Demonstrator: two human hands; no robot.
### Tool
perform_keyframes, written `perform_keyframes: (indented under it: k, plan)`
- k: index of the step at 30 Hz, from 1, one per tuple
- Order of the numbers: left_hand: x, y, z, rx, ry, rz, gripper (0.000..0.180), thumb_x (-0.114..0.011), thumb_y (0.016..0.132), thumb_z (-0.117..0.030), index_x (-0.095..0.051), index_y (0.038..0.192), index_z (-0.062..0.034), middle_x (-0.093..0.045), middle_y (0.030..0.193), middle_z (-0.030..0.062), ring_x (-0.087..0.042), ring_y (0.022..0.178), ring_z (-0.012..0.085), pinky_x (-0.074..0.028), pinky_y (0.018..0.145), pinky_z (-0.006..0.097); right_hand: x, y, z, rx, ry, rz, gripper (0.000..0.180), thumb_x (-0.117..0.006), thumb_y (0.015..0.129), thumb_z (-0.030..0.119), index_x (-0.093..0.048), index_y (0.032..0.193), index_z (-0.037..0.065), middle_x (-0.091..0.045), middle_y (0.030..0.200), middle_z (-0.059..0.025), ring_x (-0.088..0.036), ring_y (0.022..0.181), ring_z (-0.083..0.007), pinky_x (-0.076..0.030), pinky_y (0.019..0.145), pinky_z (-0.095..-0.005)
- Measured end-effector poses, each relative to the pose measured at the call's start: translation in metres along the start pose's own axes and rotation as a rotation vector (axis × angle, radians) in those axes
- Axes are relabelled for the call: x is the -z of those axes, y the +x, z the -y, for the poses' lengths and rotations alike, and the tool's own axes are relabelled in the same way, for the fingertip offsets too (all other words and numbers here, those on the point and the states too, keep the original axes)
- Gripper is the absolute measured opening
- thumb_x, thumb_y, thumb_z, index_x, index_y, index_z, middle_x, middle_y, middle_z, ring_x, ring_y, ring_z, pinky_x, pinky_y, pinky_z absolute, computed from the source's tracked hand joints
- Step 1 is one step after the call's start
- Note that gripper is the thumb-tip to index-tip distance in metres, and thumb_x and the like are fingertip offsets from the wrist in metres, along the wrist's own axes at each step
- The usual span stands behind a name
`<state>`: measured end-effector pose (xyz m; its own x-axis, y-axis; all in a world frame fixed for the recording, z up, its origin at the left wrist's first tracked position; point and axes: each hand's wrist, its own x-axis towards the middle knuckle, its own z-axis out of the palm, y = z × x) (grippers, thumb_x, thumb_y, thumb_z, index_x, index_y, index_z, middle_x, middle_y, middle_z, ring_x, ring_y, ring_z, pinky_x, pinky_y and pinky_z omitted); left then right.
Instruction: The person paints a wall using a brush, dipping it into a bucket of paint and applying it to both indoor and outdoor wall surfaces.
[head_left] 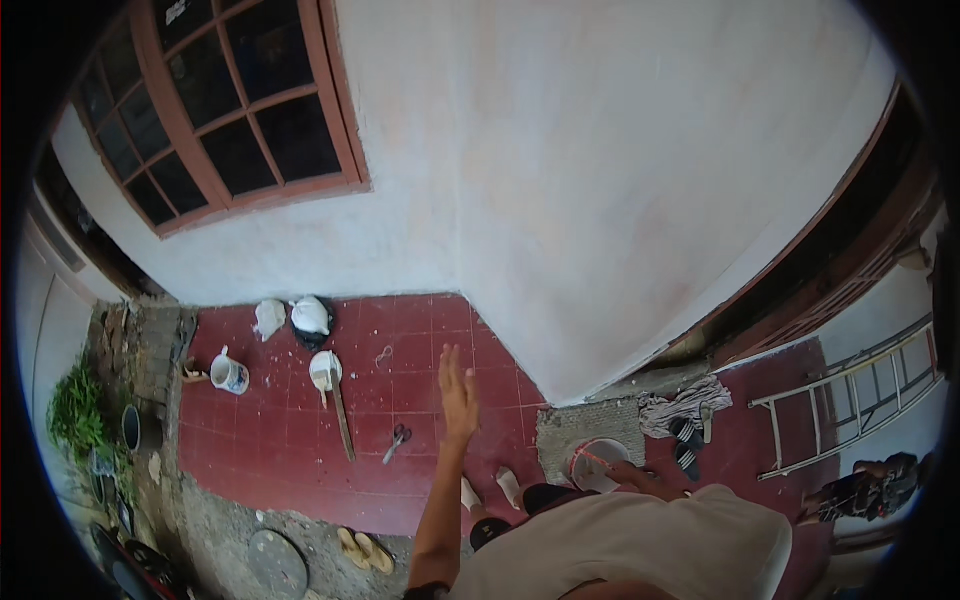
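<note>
The right hand (645, 480) was at the rim of the bucket (599, 474), which appeared over the near edge of the grey mat (565, 432); whether its fingers were clamped could not be told. The left hand (458, 402) was raised, empty, fingers extended. Judged step: keeping the bucket steady; the next move called for a secure rim hold. Print on the white pail (230, 374), near the left edge of the tiled floor (380, 492), was illegible.

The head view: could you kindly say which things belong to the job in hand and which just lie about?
Probably the job's:
- bucket at the right hand
- brush
- wooden stick

Seemingly just lying about:
- tan sandals
- striped cloth
- dark slippers
</note>
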<state>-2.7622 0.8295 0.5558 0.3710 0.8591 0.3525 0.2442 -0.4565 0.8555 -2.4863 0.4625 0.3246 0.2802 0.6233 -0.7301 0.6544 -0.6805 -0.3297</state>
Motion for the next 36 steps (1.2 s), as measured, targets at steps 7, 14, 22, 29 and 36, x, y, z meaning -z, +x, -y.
perform_keyframes:
  k: [7,14,22,29,36]
  plan:
    - [-0.109,0.253,-0.182,-0.717,-0.168,0.013,0.056,-0.039,0.094,-0.023,-0.019,0.141,-0.0027,-0.005,0.148,0.0234,-0.006,0.135,0.0436,-0.009,0.106,0.057,-0.069,-0.058,0.006,-0.130,0.119,-0.300,0.031,-0.057,0.079,0.027,-0.062,0.091,0.000,-0.063,0.081,-0.0192,-0.063,0.077,-0.0334,-0.049,0.067,-0.0439]
    - [-0.210,0.352,-0.301,-0.896,-0.194,-0.232,0.063,-0.043,0.090,-0.029,-0.020,0.141,-0.0002,-0.005,0.148,0.0240,-0.004,0.136,0.0421,-0.003,0.104,0.060,-0.031,0.015,0.009,-0.310,0.403,-0.337,0.035,-0.058,0.080,0.033,-0.060,0.091,0.000,-0.062,0.081,-0.0201,-0.062,0.077,-0.0343,-0.046,0.068,-0.0445]
    - [-0.208,0.357,-0.266,-0.780,-0.159,-0.324,0.062,-0.039,0.089,-0.026,-0.019,0.140,0.0016,-0.001,0.147,0.0263,0.003,0.136,0.0442,0.001,0.104,0.060,0.005,0.064,0.019,-0.275,0.421,-0.258,0.036,-0.057,0.080,0.034,-0.060,0.090,0.000,-0.061,0.083,-0.0214,-0.060,0.080,-0.0363,-0.045,0.070,-0.0452]
    - [-0.159,0.370,-0.228,-0.850,-0.240,0.061,0.057,-0.050,0.087,-0.023,-0.029,0.134,0.0018,-0.014,0.144,0.0272,-0.012,0.133,0.0455,-0.013,0.104,0.059,-0.031,0.057,0.012,-0.259,0.353,-0.207,0.036,-0.056,0.080,0.035,-0.060,0.089,0.000,-0.060,0.085,-0.0225,-0.059,0.082,-0.0381,-0.045,0.071,-0.0459]
    - [-0.119,0.285,-0.012,-0.404,-0.286,0.044,0.009,-0.071,0.072,-0.013,-0.064,0.074,-0.0089,-0.065,0.083,0.0066,-0.060,0.083,0.0265,-0.043,0.087,0.040,-0.088,0.017,-0.007,-0.329,0.169,-0.338,0.037,-0.056,0.080,0.035,-0.060,0.088,0.000,-0.059,0.087,-0.0237,-0.058,0.084,-0.0399,-0.044,0.073,-0.0465]
